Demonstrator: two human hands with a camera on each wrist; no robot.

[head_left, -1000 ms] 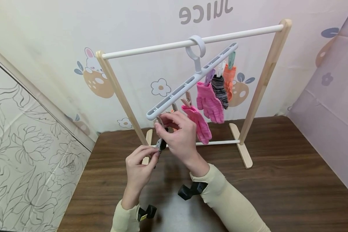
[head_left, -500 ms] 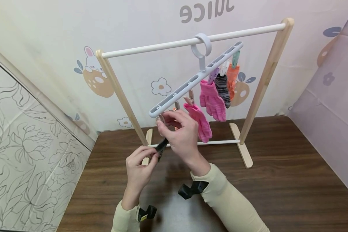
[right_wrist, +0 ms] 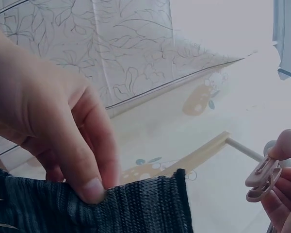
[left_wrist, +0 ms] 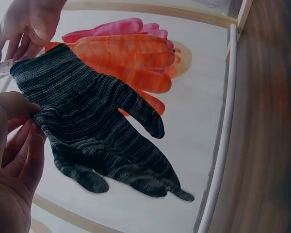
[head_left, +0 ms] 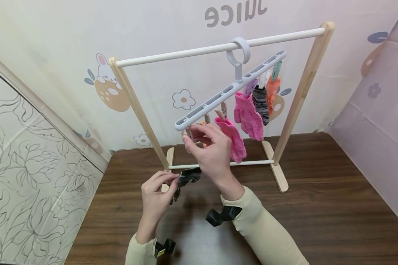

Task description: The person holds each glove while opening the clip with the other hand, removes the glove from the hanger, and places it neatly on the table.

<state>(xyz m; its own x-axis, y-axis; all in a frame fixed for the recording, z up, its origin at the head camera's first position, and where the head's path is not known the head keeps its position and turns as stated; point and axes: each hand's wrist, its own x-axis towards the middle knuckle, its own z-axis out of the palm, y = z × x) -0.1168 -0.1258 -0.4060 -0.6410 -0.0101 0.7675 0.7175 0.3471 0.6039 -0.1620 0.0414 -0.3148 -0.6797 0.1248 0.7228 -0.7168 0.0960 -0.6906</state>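
Note:
My left hand [head_left: 157,195] pinches a black-and-grey knitted glove [left_wrist: 87,116] by the side of its cuff, with the glove fingers hanging down. At the near left end of the pale grey hanger [head_left: 215,99], my right hand [head_left: 212,151] holds a beige clothespin [right_wrist: 263,178] between thumb and fingers. In the right wrist view, the clothespin is apart from the glove's cuff. Just behind my right hand hangs an orange glove [left_wrist: 126,58], mostly hidden in the head view. Beyond it, a pink glove [head_left: 231,138] hangs from another beige clothespin [head_left: 222,111].
The hanger hooks over the white top bar [head_left: 185,54] of a wooden rack [head_left: 305,95]. Farther along it hang another pink glove [head_left: 250,114], a dark striped glove [head_left: 261,103] and an orange glove [head_left: 272,88]. The rack stands on a brown table [head_left: 331,191] against printed cloth.
The hanger and its gloves have shifted right, my right hand with them. My left hand has drawn slightly down and left, and the dark glove has turned, showing more of itself below the right hand.

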